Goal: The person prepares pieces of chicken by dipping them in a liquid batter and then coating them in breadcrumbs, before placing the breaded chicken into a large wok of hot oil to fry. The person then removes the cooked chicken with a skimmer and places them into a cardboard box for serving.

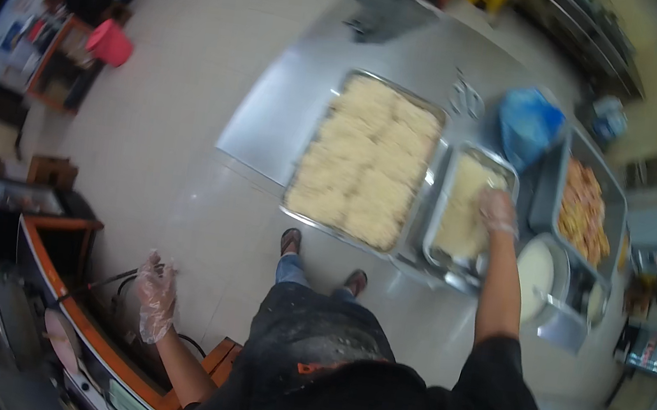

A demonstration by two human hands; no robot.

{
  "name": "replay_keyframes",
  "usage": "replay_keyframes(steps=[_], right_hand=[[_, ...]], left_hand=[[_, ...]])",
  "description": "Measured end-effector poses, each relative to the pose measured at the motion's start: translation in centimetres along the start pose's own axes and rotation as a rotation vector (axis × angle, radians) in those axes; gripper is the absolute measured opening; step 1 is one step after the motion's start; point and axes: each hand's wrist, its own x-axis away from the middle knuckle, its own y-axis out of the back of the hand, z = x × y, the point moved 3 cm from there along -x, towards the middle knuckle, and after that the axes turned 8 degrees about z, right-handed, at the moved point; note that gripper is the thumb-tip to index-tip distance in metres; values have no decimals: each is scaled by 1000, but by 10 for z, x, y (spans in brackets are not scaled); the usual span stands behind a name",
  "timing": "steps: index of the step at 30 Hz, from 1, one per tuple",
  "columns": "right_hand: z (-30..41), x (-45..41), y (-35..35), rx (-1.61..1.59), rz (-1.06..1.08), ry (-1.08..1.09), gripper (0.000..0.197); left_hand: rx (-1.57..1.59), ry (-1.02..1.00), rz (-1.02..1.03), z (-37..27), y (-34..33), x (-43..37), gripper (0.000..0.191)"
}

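Observation:
My right hand (pixel 497 210), in a clear plastic glove, reaches into a small metal tray (pixel 430 243) of pale breading crumbs (pixel 464 204). Its fingertips are down at the crumbs, and whether they hold anything is hidden. Left of it, a large metal sheet tray (pixel 355 241) carries several flat crumb-coated pieces (pixel 366 154) in two rows. My left hand (pixel 158 294), also gloved, is raised away from the table at lower left, fingers loosely apart with nothing visible in them. A bowl of creamy white batter (pixel 534 275) and a deep grey tub (pixel 546 202) of raw marinated meat (pixel 585 217) stand at right.
Beyond the crumb tray, a blue plastic bag (pixel 529 125) and scissors (pixel 467 99) lie on the steel table (pixel 272 110). A dark grey cloth (pixel 385 13) is at its far end. An orange-edged counter (pixel 46 267) stands at left, with a pink bin (pixel 110 42) farther off.

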Motion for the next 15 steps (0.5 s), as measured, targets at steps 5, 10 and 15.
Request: replay_keyframes(steps=[5,10,15], right_hand=[[155,-46,78,37,-263,155,44],[389,-125,100,11,-216,390,41],[539,-284,23,35,-41,612,44]], left_hand=[[11,-53,-86,60,-9,-54,39],[54,57,-17,103,-21,-142,41],[22,-31,69,176,-44,-238,44]])
